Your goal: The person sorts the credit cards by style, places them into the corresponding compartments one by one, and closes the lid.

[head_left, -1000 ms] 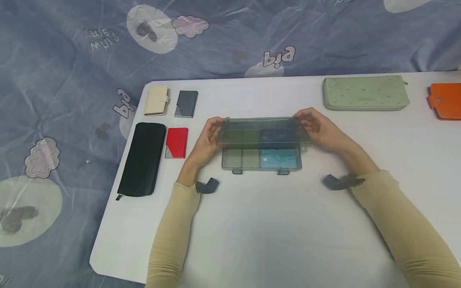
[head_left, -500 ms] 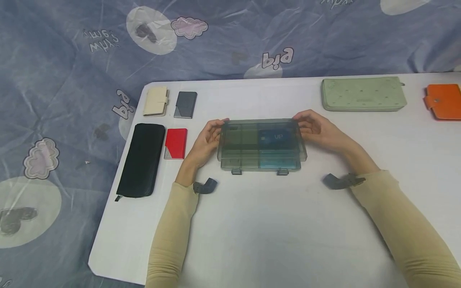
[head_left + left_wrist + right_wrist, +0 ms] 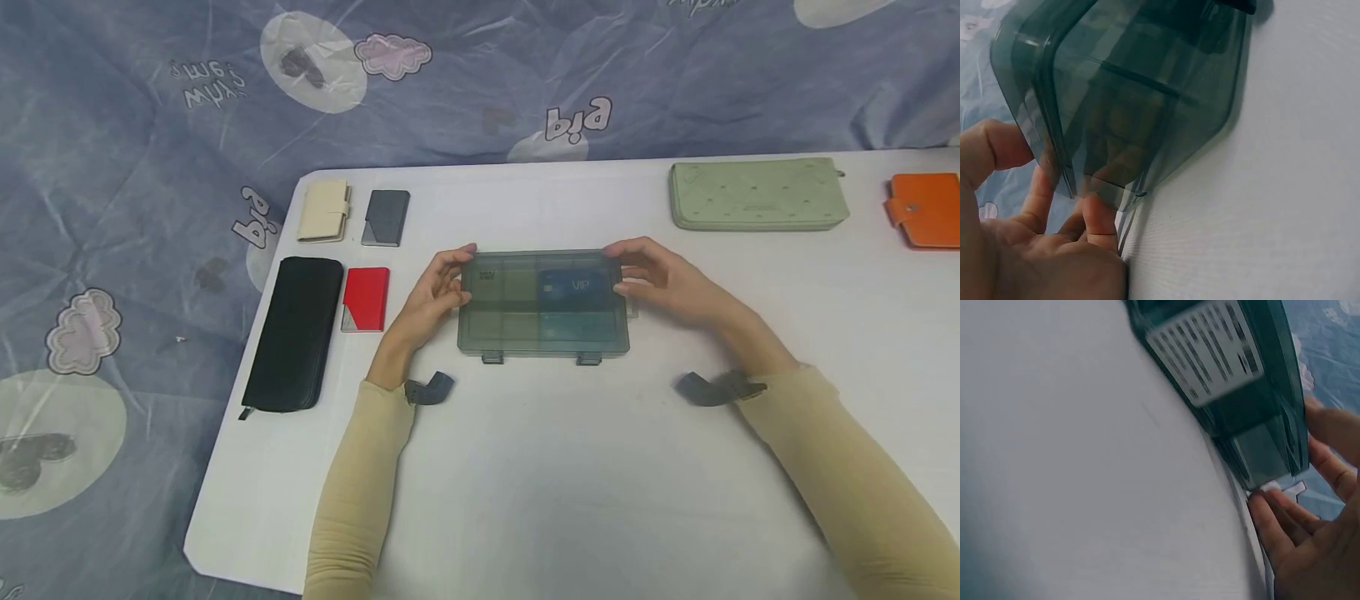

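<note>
A see-through grey-green plastic organizer box [image 3: 501,329] lies on the white table, its lid down over the base. Through the lid shows a blue card marked VIP [image 3: 576,287], along with compartment dividers. The left hand [image 3: 438,296] holds the box at its far left corner, thumb on the left side. At the far right corner the right hand [image 3: 660,279] grips it, fingers curled. In the left wrist view, fingers [image 3: 1099,215] reach the box's edge. The right wrist view shows a white printed label [image 3: 1207,350] on the box's side and fingertips close against its end.
Left of the box lie a black zip wallet [image 3: 294,333], a red card case [image 3: 366,298], a dark grey card case [image 3: 386,218] and a cream snap wallet [image 3: 323,210]. A green long wallet [image 3: 757,194] and an orange wallet [image 3: 926,210] sit at back right.
The lid, tilted above the base earlier, has come down toward the near edge and now covers the base. Both hands have stayed at the far corners, the right shifting slightly inward.
</note>
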Motion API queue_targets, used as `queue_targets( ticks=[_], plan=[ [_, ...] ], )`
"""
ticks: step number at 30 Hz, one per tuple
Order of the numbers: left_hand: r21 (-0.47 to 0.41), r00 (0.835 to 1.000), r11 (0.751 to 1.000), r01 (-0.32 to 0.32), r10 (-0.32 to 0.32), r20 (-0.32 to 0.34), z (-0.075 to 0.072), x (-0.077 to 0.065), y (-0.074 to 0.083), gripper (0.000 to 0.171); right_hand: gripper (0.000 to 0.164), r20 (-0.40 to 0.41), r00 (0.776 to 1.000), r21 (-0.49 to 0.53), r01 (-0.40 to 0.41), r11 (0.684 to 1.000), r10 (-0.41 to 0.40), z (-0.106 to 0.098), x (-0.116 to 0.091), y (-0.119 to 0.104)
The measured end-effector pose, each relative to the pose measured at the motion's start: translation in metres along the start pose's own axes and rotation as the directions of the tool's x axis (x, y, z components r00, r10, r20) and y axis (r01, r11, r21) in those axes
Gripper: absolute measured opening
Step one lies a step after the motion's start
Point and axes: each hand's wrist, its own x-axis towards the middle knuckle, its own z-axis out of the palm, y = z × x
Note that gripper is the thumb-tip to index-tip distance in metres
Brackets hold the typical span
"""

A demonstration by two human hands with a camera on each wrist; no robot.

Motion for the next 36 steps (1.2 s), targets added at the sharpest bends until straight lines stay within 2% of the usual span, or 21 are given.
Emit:
queue_targets(
  ticks=[2,5,7,9,12,14,16,17,20,23,24,26,29,31,33,36],
  plan=[
    [0.061,0.999,0.998,0.036,-0.036,0.002,0.003,-0.001,0.008,0.044,0.045,-0.033,0.999,-0.147,0.034,0.989,-0.039,0.002,-0.004,-0.005],
    [0.216,0.996,0.972,0.09,-0.092,0.0,0.005,-0.002,0.02,0.034,0.04,-0.063,0.985,-0.363,0.126,0.923,-0.16,0.007,-0.01,-0.015],
    [0.366,0.995,0.925,0.098,-0.102,-0.01,0.004,-0.002,0.023,0.029,0.039,-0.042,0.973,-0.429,0.189,0.883,-0.229,0.011,-0.014,-0.023],
    [0.503,0.998,0.862,0.055,-0.061,-0.005,0.005,0.0,0.025,0.023,0.039,0.019,0.962,-0.455,0.252,0.854,-0.274,0.016,-0.018,-0.029],
    [0.648,0.997,0.76,-0.057,0.006,0.08,0.009,0.003,0.026,0.019,0.045,0.139,0.965,-0.452,0.263,0.853,-0.224,0.025,-0.024,-0.037],
    [0.681,0.985,0.722,-0.123,0.007,0.171,0.014,0.003,0.028,0.024,0.056,0.192,0.967,-0.471,0.242,0.848,-0.169,0.029,-0.028,-0.04],
    [0.684,0.966,0.712,-0.156,-0.033,0.255,0.02,0.001,0.032,0.036,0.068,0.22,0.968,-0.493,0.215,0.843,-0.118,0.032,-0.03,-0.042],
    [0.678,0.957,0.718,-0.157,-0.059,0.284,0.022,-0.001,0.034,0.043,0.071,0.226,0.969,-0.504,0.208,0.838,-0.104,0.032,-0.03,-0.041],
    [0.646,0.935,0.751,-0.14,-0.116,0.336,0.028,-0.007,0.046,0.06,0.077,0.245,0.966,-0.529,0.201,0.824,-0.079,0.032,-0.029,-0.039],
    [0.607,0.917,0.782,-0.141,-0.128,0.378,0.03,-0.011,0.055,0.073,0.079,0.265,0.961,-0.535,0.214,0.817,-0.078,0.031,-0.026,-0.036],
    [0.604,0.911,0.783,-0.145,-0.132,0.39,0.03,-0.012,0.055,0.077,0.079,0.269,0.96,-0.533,0.216,0.818,-0.078,0.031,-0.026,-0.036],
    [0.631,0.905,0.759,-0.16,-0.143,0.402,0.028,-0.011,0.049,0.084,0.081,0.267,0.96,-0.536,0.217,0.816,-0.08,0.031,-0.024,-0.036],
    [0.7,0.905,0.692,-0.175,-0.168,0.392,0.026,-0.008,0.039,0.094,0.085,0.244,0.967,-0.569,0.205,0.796,-0.075,0.035,-0.023,-0.038],
    [0.732,0.908,0.657,-0.182,-0.174,0.382,0.024,-0.007,0.032,0.098,0.088,0.221,0.973,-0.601,0.19,0.776,-0.067,0.039,-0.023,-0.038],
    [0.743,0.913,0.643,-0.186,-0.166,0.372,0.024,-0.006,0.03,0.098,0.091,0.195,0.979,-0.632,0.168,0.757,-0.055,0.044,-0.022,-0.038],
    [0.744,0.918,0.64,-0.191,-0.151,0.366,0.022,-0.006,0.026,0.098,0.095,0.169,0.985,-0.654,0.14,0.743,-0.037,0.048,-0.022,-0.037]
  ],
)
